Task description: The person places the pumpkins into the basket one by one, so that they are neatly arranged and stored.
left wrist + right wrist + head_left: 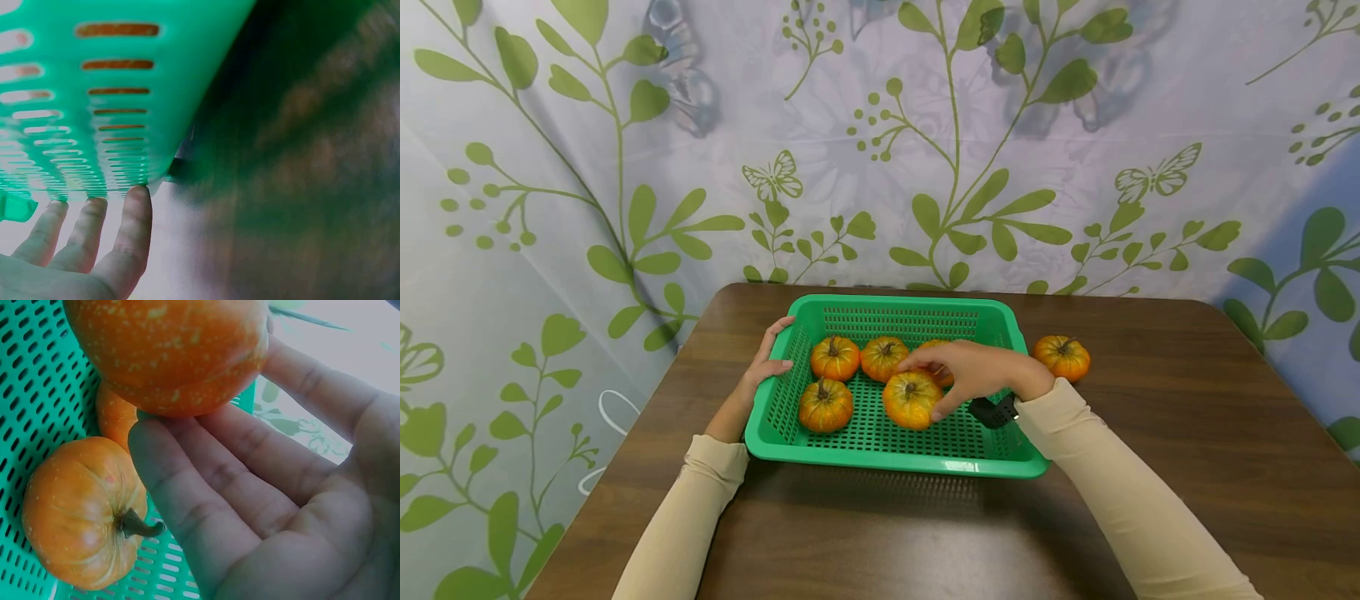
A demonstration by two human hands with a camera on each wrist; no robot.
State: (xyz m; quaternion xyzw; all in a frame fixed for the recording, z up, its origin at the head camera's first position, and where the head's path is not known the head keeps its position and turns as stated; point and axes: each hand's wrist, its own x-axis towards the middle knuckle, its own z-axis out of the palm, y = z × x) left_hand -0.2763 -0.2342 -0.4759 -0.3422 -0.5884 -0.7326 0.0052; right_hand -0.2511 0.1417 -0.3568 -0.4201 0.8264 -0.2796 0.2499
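Observation:
A green plastic basket (887, 460) with slotted walls stands on the table, several small orange pumpkins inside. My left hand (765, 365) grips its left rim, thumb over the top edge. In the left wrist view the fingertips (137, 203) press against the slotted outer wall. Over the basket floor, my right hand (973, 367) holds a yellow-orange pumpkin (912, 402) between thumb and fingers. The right wrist view shows that speckled pumpkin (169, 359) at the fingertips, above another pumpkin (84, 512) with a curved stem. Behind the right hand, one pumpkin (934, 343) is partly hidden.
Outside the basket, one more pumpkin (1062, 358) sits on the brown wooden table (1187, 417), just right of the rim. A patterned curtain (865, 167) hangs behind the table's far edge. A white cable (610, 408) loops beyond the left side.

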